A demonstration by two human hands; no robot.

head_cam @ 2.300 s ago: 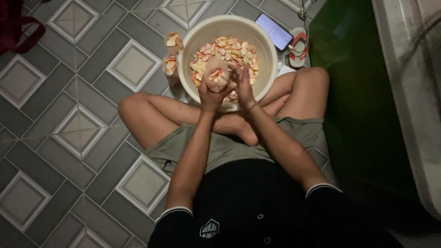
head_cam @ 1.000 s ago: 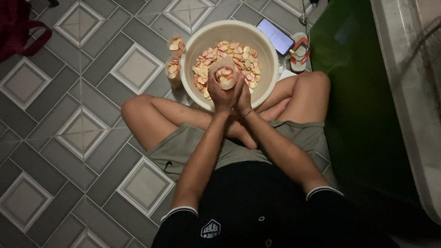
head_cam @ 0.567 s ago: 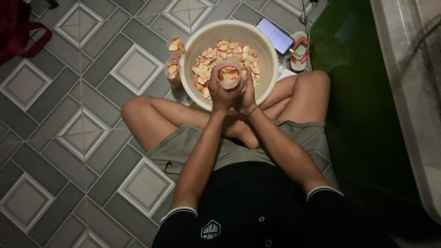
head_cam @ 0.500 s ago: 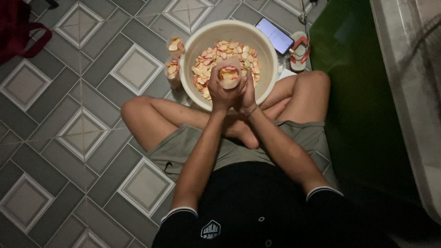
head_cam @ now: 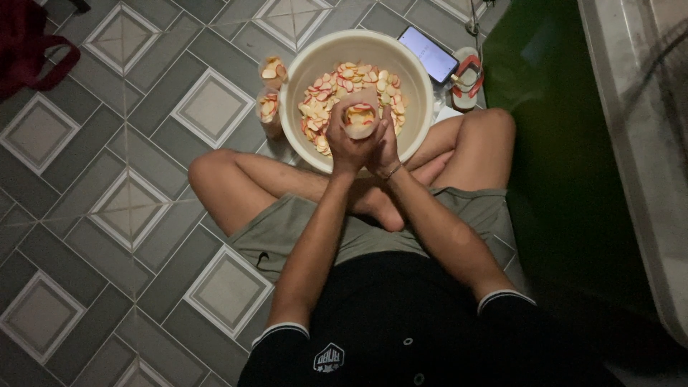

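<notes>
I see a small clear cup (head_cam: 360, 120) — packed with pale, red-edged chips — held upright over the cream basin (head_cam: 423, 107).

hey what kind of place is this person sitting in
Probably the floor of a home, perhaps by a kitchen or wash area. The person sits cross-legged on patterned grey floor tiles, with a big plastic basin of sliced chips, a smartphone lying on the floor, and a pale ledge alongside.

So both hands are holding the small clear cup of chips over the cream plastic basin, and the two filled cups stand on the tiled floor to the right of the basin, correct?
Not quite. The head view shows the two filled clear cups to the left of the round cream plastic basin, not the right. The left hand and right hand do hold the small clear cup over it.
</notes>
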